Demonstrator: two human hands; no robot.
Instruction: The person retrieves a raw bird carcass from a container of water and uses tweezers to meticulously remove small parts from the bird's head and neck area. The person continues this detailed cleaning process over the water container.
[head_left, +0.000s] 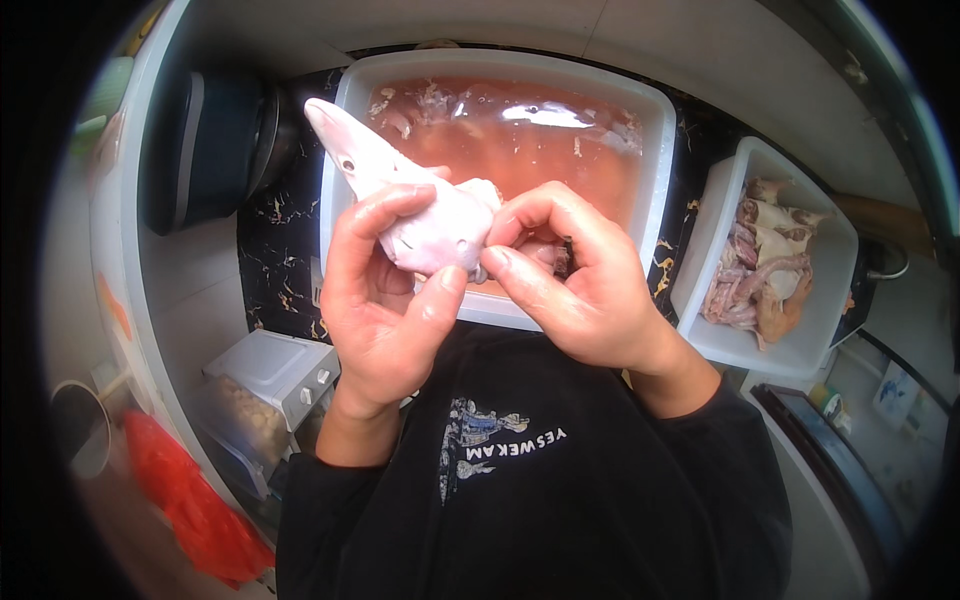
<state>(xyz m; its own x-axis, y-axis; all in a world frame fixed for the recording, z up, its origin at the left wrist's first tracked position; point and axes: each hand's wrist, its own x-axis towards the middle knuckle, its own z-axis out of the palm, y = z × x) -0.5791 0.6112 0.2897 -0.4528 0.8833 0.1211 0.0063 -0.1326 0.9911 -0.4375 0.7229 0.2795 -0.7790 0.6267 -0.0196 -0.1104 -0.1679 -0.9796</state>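
A pale, plucked duck or goose head (439, 225) is held over a white plastic tub (656, 187) of reddish water, its bill pointing to the upper left. My left hand (382, 292) grips it, fingers curled round the far side and thumb on the near edge. With thumb and forefinger, my right hand (577, 277) pinches at the skin on the head's right side; a darker, fleshy part shows below these fingers. What exactly lies between the fingertips is hidden. Pale bits float in the water.
Another white tub (739, 161) at the right holds several plucked heads and necks (765, 262). Both tubs stand on a black, gold-veined counter (281, 225). At the left are a dark container (202, 150), a white box with knobs (274, 367) and a red plastic bag (187, 502).
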